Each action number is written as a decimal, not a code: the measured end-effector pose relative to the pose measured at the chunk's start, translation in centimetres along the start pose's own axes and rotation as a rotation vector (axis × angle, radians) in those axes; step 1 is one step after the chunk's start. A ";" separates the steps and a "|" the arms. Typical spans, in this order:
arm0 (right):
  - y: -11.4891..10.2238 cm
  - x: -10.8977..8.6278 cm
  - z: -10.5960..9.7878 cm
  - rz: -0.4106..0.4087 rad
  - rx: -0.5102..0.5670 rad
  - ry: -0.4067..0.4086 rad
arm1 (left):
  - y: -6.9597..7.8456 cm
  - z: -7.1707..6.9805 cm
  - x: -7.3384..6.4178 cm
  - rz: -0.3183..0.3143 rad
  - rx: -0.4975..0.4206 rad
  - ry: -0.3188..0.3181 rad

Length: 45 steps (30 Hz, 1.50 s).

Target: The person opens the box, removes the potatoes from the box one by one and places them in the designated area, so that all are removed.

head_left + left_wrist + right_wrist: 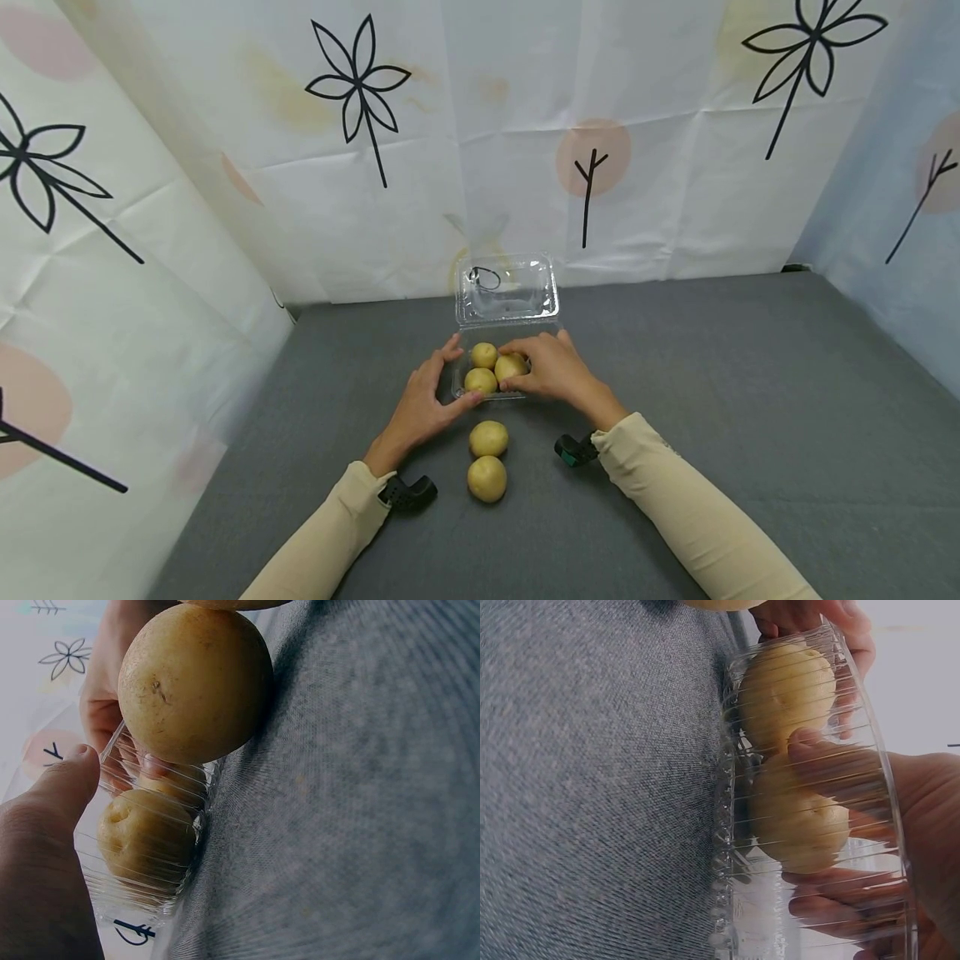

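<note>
- Head view: a clear container (455,385) sits toward the far edge of the bench (750,400), its lid (517,300) raised on the far side; three potatoes (480,381) lie inside; the right hand (553,367) pinches the right-hand one between thumb and fingers; the left hand (429,402) is spread wide, thumb at the container's near rim, fingers along its left side; two loose potatoes (487,458) lie on the bench between the container and the near edge, just beside each other
- Left wrist view: one loose potato fills the upper middle; the container's ribbed wall stands behind it, potatoes showing through; the left thumb (64,784) lies straight beside that wall
- Right wrist view: through the clear wall, the right thumb (829,761) presses the gripped potato, fingers on its other side; another potato sits just beside it, toward the left hand
</note>
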State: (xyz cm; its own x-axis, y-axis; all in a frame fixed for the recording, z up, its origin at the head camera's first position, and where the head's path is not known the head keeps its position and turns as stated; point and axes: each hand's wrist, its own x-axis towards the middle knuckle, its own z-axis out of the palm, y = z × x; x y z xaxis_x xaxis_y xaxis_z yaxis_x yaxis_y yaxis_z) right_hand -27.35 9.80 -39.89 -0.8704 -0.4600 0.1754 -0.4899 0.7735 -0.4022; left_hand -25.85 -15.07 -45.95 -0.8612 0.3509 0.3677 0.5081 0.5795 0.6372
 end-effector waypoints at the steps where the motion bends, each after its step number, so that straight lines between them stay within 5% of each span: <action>1: 0.0 0.0 0.0 -0.002 0.005 0.005 | 0.0 0.0 0.0 0.000 0.000 0.001; 13: 0.2 -0.2 0.2 -0.026 0.045 0.068 | 0.1 -0.1 0.0 -0.002 -0.003 0.002; 27: 1.5 -1.6 0.9 -0.144 0.188 0.354 | -0.1 0.0 0.0 -0.007 -0.007 0.003; 45: 1.4 -3.3 0.3 -0.161 0.259 0.375 | -0.1 0.0 0.0 -0.024 -0.006 -0.006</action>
State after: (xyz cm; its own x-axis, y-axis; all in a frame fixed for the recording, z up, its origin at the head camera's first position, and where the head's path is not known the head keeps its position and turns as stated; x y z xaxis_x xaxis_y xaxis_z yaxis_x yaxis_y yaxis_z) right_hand -25.11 12.32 -41.27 -0.7660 -0.3393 0.5461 -0.6325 0.5497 -0.5457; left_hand -25.89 -15.13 -45.99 -0.8732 0.3415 0.3478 0.4870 0.5837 0.6497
